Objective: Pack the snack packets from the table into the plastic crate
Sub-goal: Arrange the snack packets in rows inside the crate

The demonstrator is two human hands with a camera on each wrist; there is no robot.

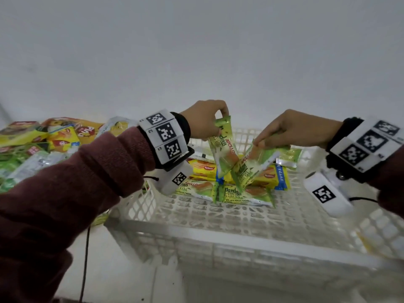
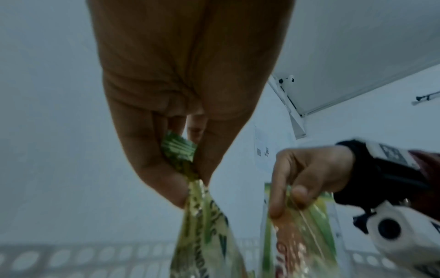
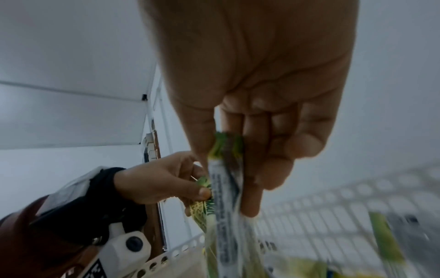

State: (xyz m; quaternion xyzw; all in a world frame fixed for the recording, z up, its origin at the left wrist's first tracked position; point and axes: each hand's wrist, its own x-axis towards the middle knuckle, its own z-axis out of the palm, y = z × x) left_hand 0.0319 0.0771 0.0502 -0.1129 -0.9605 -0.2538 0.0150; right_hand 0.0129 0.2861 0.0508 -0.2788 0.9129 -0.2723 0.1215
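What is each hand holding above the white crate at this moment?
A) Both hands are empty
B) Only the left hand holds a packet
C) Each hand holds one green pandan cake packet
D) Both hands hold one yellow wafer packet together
C: the left hand pinches the top of one green packet, and the right hand holds a second green packet, both over the crate.

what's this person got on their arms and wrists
Both arms wear maroon knit sleeves. Each wrist carries a black strap under a white band of square black-and-white marker tiles, left band and right band. Below each hangs a small white camera housing with its own marker, left and right, trailing a thin dark cable. Left hand and right hand are bare.
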